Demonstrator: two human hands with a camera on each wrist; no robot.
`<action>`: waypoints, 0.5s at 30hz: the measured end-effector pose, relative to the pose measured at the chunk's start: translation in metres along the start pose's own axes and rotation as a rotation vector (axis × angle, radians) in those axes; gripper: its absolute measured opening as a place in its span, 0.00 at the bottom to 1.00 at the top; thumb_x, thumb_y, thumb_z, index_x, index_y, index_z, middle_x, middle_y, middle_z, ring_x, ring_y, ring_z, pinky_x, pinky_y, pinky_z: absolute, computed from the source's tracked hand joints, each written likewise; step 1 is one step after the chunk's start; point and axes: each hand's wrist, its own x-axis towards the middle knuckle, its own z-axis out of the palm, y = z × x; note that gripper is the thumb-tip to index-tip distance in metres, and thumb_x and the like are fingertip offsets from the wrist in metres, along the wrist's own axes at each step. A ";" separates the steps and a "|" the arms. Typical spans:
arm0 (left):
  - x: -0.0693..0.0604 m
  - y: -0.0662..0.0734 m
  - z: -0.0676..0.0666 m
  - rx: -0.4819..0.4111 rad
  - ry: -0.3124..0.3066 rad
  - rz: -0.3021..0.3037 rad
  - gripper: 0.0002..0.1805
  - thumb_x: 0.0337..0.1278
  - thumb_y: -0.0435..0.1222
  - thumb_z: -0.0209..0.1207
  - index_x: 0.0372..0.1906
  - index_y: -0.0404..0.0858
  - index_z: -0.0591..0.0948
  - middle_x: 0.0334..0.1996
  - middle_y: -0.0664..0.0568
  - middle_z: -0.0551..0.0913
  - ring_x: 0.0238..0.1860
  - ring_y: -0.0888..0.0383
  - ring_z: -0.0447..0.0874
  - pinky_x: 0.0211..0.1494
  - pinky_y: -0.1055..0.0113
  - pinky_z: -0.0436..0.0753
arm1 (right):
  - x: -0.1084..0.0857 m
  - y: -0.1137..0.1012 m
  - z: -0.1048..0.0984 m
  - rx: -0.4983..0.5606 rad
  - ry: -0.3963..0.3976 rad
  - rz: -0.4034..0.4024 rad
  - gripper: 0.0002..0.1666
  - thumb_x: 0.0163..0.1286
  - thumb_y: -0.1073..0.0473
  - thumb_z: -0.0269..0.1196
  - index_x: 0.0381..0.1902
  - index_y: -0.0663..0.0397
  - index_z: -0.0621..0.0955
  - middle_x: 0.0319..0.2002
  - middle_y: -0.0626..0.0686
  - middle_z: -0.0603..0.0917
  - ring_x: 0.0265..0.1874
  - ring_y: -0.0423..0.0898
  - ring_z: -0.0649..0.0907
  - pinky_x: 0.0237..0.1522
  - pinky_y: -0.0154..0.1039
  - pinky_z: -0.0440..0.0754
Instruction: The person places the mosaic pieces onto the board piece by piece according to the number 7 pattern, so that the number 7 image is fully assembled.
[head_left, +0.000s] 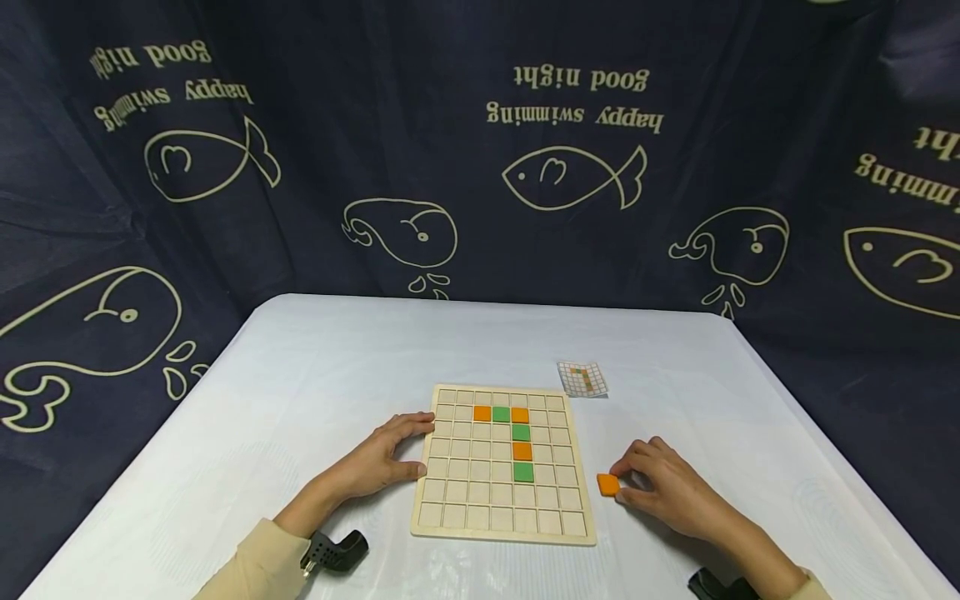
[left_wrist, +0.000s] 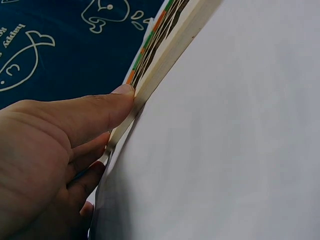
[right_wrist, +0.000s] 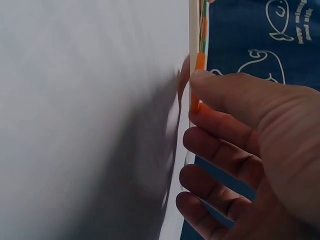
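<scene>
A wooden grid board (head_left: 480, 496) lies on the table with square tiles set in it. Orange tiles and green tiles alternate in a short row near its top, then run down one column, ending in a green tile (head_left: 523, 472). My left hand (head_left: 378, 458) rests against the board's left edge, thumb and fingers spread apart; the left wrist view shows the thumb (left_wrist: 107, 110) touching that edge. To the right of the board, my right hand (head_left: 667, 487) pinches a loose orange tile (head_left: 608, 485) between thumb and fingers. In the right wrist view the same tile (right_wrist: 199, 62) appears edge-on.
A small printed pattern card (head_left: 582, 379) lies beyond the board's upper right corner, showing a grid with coloured squares. The table (head_left: 337, 350) has a white cover. Behind it hangs a dark cloth (head_left: 315, 125) with fish and whale drawings.
</scene>
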 end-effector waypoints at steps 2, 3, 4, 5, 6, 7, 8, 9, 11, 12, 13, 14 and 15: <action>0.000 0.000 0.000 0.001 0.000 -0.001 0.32 0.52 0.39 0.65 0.64 0.37 0.70 0.71 0.49 0.62 0.73 0.42 0.52 0.71 0.37 0.52 | 0.001 -0.002 0.000 0.004 0.003 -0.004 0.12 0.50 0.54 0.72 0.34 0.35 0.82 0.35 0.32 0.77 0.37 0.31 0.68 0.40 0.35 0.75; 0.000 0.000 0.000 0.000 0.000 -0.001 0.32 0.52 0.39 0.65 0.64 0.37 0.71 0.70 0.49 0.62 0.73 0.43 0.52 0.71 0.38 0.52 | 0.001 -0.003 0.000 0.007 0.006 -0.006 0.12 0.50 0.54 0.72 0.34 0.36 0.82 0.35 0.32 0.77 0.37 0.31 0.69 0.40 0.35 0.75; 0.000 0.000 0.000 0.000 -0.001 0.000 0.32 0.52 0.38 0.65 0.64 0.37 0.71 0.70 0.49 0.62 0.73 0.42 0.52 0.71 0.38 0.53 | 0.002 -0.003 0.000 0.009 0.006 -0.007 0.12 0.50 0.54 0.72 0.34 0.36 0.83 0.35 0.32 0.77 0.37 0.31 0.69 0.40 0.35 0.75; 0.000 0.000 0.000 -0.001 -0.001 0.001 0.32 0.52 0.38 0.65 0.64 0.37 0.71 0.70 0.49 0.62 0.73 0.42 0.53 0.71 0.38 0.53 | 0.002 -0.005 0.000 0.011 0.007 -0.007 0.12 0.50 0.53 0.72 0.34 0.36 0.83 0.35 0.32 0.77 0.37 0.31 0.69 0.40 0.35 0.74; 0.000 0.000 0.000 0.001 -0.001 0.000 0.32 0.52 0.39 0.65 0.64 0.37 0.70 0.70 0.49 0.62 0.73 0.42 0.53 0.71 0.37 0.53 | 0.003 -0.006 0.000 0.013 0.008 -0.009 0.12 0.50 0.53 0.72 0.34 0.36 0.83 0.35 0.33 0.77 0.37 0.31 0.69 0.40 0.35 0.74; 0.000 0.000 0.000 0.001 0.000 -0.001 0.32 0.52 0.39 0.65 0.64 0.37 0.70 0.70 0.49 0.62 0.73 0.42 0.53 0.71 0.37 0.53 | 0.004 -0.007 0.000 0.014 0.008 -0.010 0.12 0.50 0.53 0.72 0.34 0.36 0.83 0.35 0.33 0.77 0.37 0.32 0.69 0.40 0.35 0.74; 0.000 0.000 0.000 0.002 0.000 -0.001 0.32 0.52 0.39 0.65 0.64 0.37 0.70 0.70 0.49 0.62 0.73 0.42 0.53 0.70 0.37 0.53 | 0.005 -0.008 0.001 0.017 0.010 -0.012 0.12 0.51 0.53 0.72 0.34 0.37 0.83 0.35 0.33 0.77 0.37 0.32 0.69 0.40 0.35 0.74; 0.000 0.000 0.000 0.003 0.000 -0.002 0.33 0.52 0.39 0.65 0.64 0.37 0.70 0.70 0.49 0.62 0.73 0.42 0.53 0.70 0.37 0.53 | 0.005 -0.009 0.001 0.018 0.013 -0.016 0.12 0.51 0.53 0.72 0.34 0.37 0.83 0.35 0.33 0.77 0.36 0.32 0.69 0.40 0.35 0.74; 0.000 0.000 0.000 0.007 0.002 -0.006 0.33 0.52 0.39 0.65 0.64 0.37 0.70 0.70 0.50 0.62 0.73 0.42 0.53 0.70 0.37 0.53 | 0.007 -0.011 0.002 0.021 0.020 -0.026 0.12 0.51 0.53 0.72 0.35 0.38 0.83 0.35 0.33 0.77 0.36 0.32 0.69 0.39 0.34 0.74; 0.000 0.000 0.000 0.009 0.002 -0.007 0.33 0.52 0.39 0.65 0.64 0.38 0.70 0.71 0.50 0.62 0.73 0.43 0.53 0.70 0.37 0.53 | 0.008 -0.013 0.002 0.024 0.023 -0.032 0.12 0.51 0.53 0.72 0.35 0.38 0.83 0.36 0.33 0.77 0.36 0.32 0.69 0.39 0.34 0.74; 0.000 0.000 0.000 0.010 0.002 -0.007 0.33 0.52 0.39 0.65 0.64 0.38 0.70 0.71 0.50 0.62 0.73 0.43 0.53 0.71 0.37 0.53 | 0.009 -0.014 0.003 0.026 0.026 -0.037 0.12 0.51 0.53 0.72 0.35 0.38 0.83 0.36 0.33 0.77 0.36 0.31 0.69 0.39 0.34 0.74; 0.000 0.000 0.000 0.007 0.003 -0.008 0.33 0.51 0.39 0.66 0.64 0.37 0.70 0.71 0.50 0.62 0.73 0.43 0.53 0.71 0.38 0.53 | 0.010 -0.015 0.003 0.030 0.028 -0.044 0.12 0.51 0.53 0.72 0.35 0.38 0.83 0.36 0.33 0.78 0.36 0.31 0.69 0.39 0.34 0.74; 0.000 0.000 0.000 0.014 0.004 -0.003 0.33 0.52 0.39 0.65 0.64 0.37 0.70 0.70 0.49 0.62 0.73 0.43 0.53 0.71 0.38 0.53 | 0.011 -0.017 0.004 0.030 0.029 -0.048 0.12 0.51 0.52 0.72 0.35 0.38 0.83 0.36 0.33 0.78 0.36 0.31 0.68 0.39 0.34 0.74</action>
